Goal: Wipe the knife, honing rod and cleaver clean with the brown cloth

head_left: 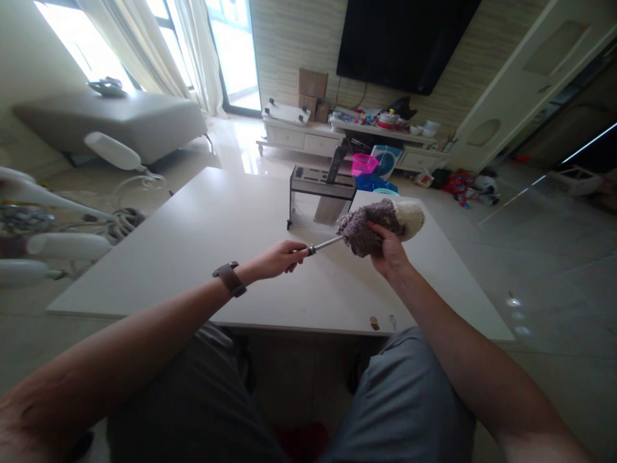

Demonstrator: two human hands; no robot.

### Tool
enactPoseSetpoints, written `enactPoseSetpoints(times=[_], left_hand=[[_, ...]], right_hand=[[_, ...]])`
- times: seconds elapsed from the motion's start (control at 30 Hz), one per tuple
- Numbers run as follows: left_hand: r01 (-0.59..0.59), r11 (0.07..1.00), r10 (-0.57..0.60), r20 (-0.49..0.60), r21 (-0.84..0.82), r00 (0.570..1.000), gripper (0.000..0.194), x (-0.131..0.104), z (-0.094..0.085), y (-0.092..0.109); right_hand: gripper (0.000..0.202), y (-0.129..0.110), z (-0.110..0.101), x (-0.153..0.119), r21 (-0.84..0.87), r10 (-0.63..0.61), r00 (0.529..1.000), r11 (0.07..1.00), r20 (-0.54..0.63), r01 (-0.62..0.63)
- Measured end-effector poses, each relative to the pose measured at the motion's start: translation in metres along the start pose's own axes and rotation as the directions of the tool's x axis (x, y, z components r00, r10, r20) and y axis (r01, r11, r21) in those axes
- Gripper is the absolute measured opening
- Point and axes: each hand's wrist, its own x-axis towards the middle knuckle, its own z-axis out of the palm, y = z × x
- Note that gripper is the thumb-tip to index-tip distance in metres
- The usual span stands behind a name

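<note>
Over the white table (231,212), my left hand (284,257) is closed round the handle of a honing steel (329,244), a thin grey metal rod that points to the right. The rod's far end is hidden in a fuzzy brown-grey cloth (366,225) with a cream part at its right. My right hand (389,252) grips this cloth from below, thumb on top. Just behind the hands stands a knife block (322,186) with a clear front. A wide blade (328,209) shows inside it, and a black handle (336,162) sticks up from its slots.
Two small items lie near the table's front edge, a brown and yellow one (375,323) and a pale one (393,321). White lamp-like shades (113,151) stand off the left edge. Beyond the table are a pink basket (364,164) and a low cabinet (308,140).
</note>
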Motion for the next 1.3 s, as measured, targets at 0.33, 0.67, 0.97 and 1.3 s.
enactPoseSetpoints(times=[0.33, 0.67, 0.97, 1.3], left_hand=[[0.008, 0.991, -0.016, -0.063, -0.132, 0.998, 0.019, 0.001, 0.005, 0.0], [-0.03, 0.971, 0.008, -0.092, -0.236, 0.996, 0.022, 0.0, 0.024, 0.007], [-0.017, 0.963, 0.026, 0.03, -0.269, 0.999, 0.032, -0.004, 0.019, 0.021], [-0.028, 0.98, 0.035, 0.032, -0.197, 0.999, 0.028, -0.001, 0.015, 0.019]], right_hand=[[0.033, 0.022, 0.016, -0.018, -0.044, 0.002, 1.0, 0.999, 0.019, -0.001], [0.042, 0.052, 0.036, -0.055, -0.052, 0.076, 0.996, 0.996, 0.054, -0.073], [0.047, 0.049, 0.032, -0.049, -0.066, -0.006, 1.0, 0.998, 0.027, 0.008], [0.046, 0.03, 0.033, -0.035, -0.025, -0.034, 0.999, 0.999, -0.008, 0.034]])
